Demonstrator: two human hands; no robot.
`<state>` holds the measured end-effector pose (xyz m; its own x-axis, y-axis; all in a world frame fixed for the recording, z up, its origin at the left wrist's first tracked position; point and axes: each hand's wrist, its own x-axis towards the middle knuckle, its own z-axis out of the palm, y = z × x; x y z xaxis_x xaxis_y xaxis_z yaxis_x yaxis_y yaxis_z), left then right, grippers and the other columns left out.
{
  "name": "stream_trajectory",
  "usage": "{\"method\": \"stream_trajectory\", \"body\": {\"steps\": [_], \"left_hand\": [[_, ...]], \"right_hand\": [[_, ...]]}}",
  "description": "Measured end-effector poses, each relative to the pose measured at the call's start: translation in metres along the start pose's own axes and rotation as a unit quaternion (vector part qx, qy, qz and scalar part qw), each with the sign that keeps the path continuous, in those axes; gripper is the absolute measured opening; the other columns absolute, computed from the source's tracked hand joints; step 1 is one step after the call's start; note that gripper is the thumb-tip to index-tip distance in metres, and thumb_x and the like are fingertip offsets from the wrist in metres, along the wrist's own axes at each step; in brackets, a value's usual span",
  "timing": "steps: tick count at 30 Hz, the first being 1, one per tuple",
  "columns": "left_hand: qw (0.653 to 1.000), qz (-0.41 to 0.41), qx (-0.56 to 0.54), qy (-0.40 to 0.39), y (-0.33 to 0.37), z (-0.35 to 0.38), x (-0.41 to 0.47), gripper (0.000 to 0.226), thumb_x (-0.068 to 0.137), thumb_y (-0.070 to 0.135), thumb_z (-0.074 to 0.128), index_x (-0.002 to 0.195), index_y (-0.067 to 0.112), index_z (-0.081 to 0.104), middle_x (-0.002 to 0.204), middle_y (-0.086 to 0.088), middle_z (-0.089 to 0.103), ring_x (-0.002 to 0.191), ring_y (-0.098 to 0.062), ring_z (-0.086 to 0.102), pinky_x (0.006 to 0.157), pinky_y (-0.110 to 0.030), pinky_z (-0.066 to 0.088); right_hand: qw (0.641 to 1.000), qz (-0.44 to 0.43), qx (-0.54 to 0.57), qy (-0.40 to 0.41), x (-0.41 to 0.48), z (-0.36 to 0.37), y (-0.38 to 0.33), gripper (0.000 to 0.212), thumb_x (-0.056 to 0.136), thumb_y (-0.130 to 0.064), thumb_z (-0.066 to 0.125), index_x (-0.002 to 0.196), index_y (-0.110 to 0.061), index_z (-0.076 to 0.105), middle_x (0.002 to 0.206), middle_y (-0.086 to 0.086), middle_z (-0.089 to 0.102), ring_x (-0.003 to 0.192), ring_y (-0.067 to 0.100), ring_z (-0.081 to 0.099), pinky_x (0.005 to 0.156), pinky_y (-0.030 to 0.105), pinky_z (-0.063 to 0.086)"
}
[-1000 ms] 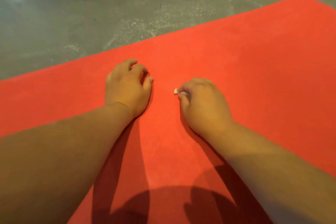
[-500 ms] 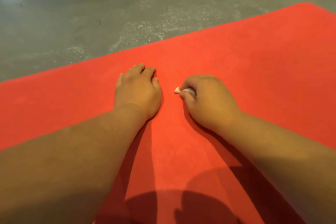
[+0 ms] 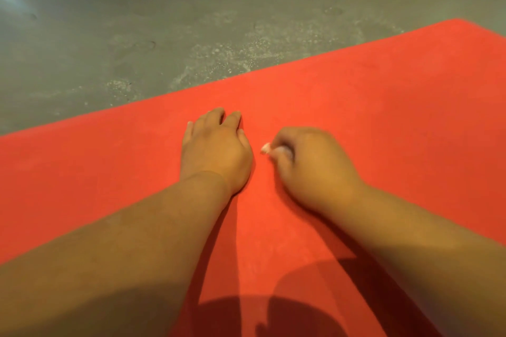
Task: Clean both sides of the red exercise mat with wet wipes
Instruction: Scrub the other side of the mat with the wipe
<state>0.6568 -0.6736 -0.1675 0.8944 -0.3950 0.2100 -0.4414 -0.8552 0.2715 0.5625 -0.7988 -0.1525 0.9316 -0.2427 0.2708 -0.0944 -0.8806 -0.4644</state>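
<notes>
Closest to you, a dark shadow (image 3: 260, 314) falls across the near part of the flat red exercise mat (image 3: 383, 117). Your two bare forearms (image 3: 123, 241) reach out over it, one from each side.

A little farther on, both of your hands are down on the mat, about in its middle, side by side with a small gap between them. Your left hand (image 3: 216, 150) lies palm down on the red surface. Its fingers are mostly straight, point toward the far edge, and hold nothing. Your right hand (image 3: 315, 167) is curled up into a fist around a small white wet wipe (image 3: 267, 148). Only a little scrunched bit of the wipe pokes out on the thumb side, toward your left hand. The right hand looks a bit blurry.

Past your hands, the mat runs on to its far edge, which slants up to a rounded far right corner. Beyond that edge is the rough grey concrete floor (image 3: 164, 22), with pale dusty patches just next to the mat.
</notes>
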Motion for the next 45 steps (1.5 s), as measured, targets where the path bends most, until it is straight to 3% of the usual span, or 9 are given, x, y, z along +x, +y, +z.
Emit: {"method": "stream_trajectory", "body": {"steps": [3, 9, 13, 16, 23, 27, 30, 38, 45], "left_hand": [[1.0, 0.0, -0.003, -0.004, -0.002, -0.001, 0.0, 0.043, 0.095, 0.03, 0.039, 0.136, 0.025, 0.051, 0.144, -0.004, 0.044, 0.132, -0.026, 0.038, 0.114, -0.045, 0.024], [1.0, -0.01, -0.018, -0.018, 0.0, -0.004, 0.001, 0.044, 0.096, 0.03, 0.038, 0.138, 0.027, 0.049, 0.144, 0.0, 0.043, 0.133, -0.024, 0.036, 0.115, -0.043, 0.023], [1.0, 0.001, -0.015, -0.017, 0.0, -0.006, 0.003, 0.042, 0.096, 0.03, 0.04, 0.136, 0.028, 0.051, 0.138, -0.001, 0.047, 0.126, -0.025, 0.04, 0.111, -0.038, 0.027], [1.0, 0.019, -0.015, 0.002, -0.004, -0.008, 0.015, 0.03, 0.095, 0.031, 0.045, 0.12, 0.026, 0.061, 0.118, -0.004, 0.055, 0.11, -0.028, 0.046, 0.094, -0.038, 0.037], [0.997, -0.007, -0.071, 0.01, -0.015, -0.005, 0.066, 0.008, 0.09, 0.031, 0.055, 0.085, 0.026, 0.058, 0.095, -0.003, 0.061, 0.096, -0.028, 0.056, 0.082, -0.036, 0.043], [0.997, -0.013, -0.078, 0.018, -0.019, 0.002, 0.083, 0.009, 0.089, 0.035, 0.056, 0.092, 0.029, 0.061, 0.104, -0.002, 0.059, 0.105, -0.026, 0.053, 0.09, -0.037, 0.04], [0.996, -0.005, -0.089, 0.028, -0.025, 0.007, 0.082, 0.025, 0.09, 0.036, 0.055, 0.112, 0.028, 0.064, 0.121, -0.004, 0.056, 0.117, -0.026, 0.049, 0.098, -0.036, 0.037], [0.985, -0.028, -0.162, 0.041, -0.03, 0.009, 0.088, 0.025, 0.089, 0.014, 0.051, 0.105, 0.017, 0.07, 0.116, -0.009, 0.064, 0.107, -0.031, 0.058, 0.09, -0.034, 0.045], [0.9, -0.107, -0.41, 0.102, -0.043, -0.003, 0.089, 0.052, 0.077, -0.009, 0.039, 0.115, 0.021, 0.059, 0.098, 0.001, 0.063, 0.094, -0.019, 0.064, 0.087, -0.032, 0.052]], "right_hand": [[0.998, -0.056, -0.005, -0.023, -0.01, -0.002, -0.007, 0.01, 0.087, -0.029, 0.056, 0.082, -0.021, 0.061, 0.08, 0.001, 0.065, 0.081, 0.024, 0.054, 0.069, 0.036, 0.042], [0.979, 0.162, -0.099, 0.073, 0.053, -0.022, 0.068, 0.018, 0.089, -0.029, 0.057, 0.09, -0.014, 0.066, 0.093, 0.017, 0.069, 0.092, 0.037, 0.059, 0.07, 0.037, 0.044], [0.997, 0.041, -0.031, 0.051, 0.024, 0.005, 0.009, 0.013, 0.087, -0.023, 0.056, 0.09, -0.018, 0.067, 0.092, 0.008, 0.07, 0.091, 0.031, 0.059, 0.075, 0.036, 0.044], [0.998, -0.062, -0.014, 0.01, 0.002, 0.008, -0.016, 0.01, 0.088, -0.03, 0.057, 0.084, -0.022, 0.062, 0.083, 0.0, 0.065, 0.083, 0.024, 0.052, 0.071, 0.036, 0.04], [0.979, 0.152, -0.114, 0.076, 0.09, -0.005, 0.07, 0.013, 0.09, -0.026, 0.057, 0.09, -0.014, 0.063, 0.097, 0.015, 0.068, 0.095, 0.036, 0.058, 0.072, 0.037, 0.044], [0.996, 0.038, -0.041, 0.076, 0.065, 0.015, 0.027, 0.006, 0.087, -0.022, 0.06, 0.084, -0.018, 0.064, 0.089, 0.004, 0.069, 0.087, 0.028, 0.059, 0.071, 0.037, 0.045], [0.999, -0.047, -0.025, 0.0, 0.056, 0.014, 0.005, 0.011, 0.087, -0.03, 0.061, 0.082, -0.021, 0.064, 0.078, -0.007, 0.065, 0.08, 0.019, 0.058, 0.07, 0.034, 0.042], [0.975, 0.174, -0.122, 0.07, 0.152, 0.016, 0.055, 0.02, 0.09, -0.025, 0.059, 0.096, -0.008, 0.067, 0.106, 0.019, 0.067, 0.1, 0.036, 0.06, 0.078, 0.034, 0.045], [0.997, -0.065, -0.04, -0.027, 0.119, 0.053, -0.034, 0.012, 0.086, -0.025, 0.06, 0.085, -0.02, 0.071, 0.087, 0.002, 0.071, 0.082, 0.02, 0.062, 0.07, 0.032, 0.045]]}}
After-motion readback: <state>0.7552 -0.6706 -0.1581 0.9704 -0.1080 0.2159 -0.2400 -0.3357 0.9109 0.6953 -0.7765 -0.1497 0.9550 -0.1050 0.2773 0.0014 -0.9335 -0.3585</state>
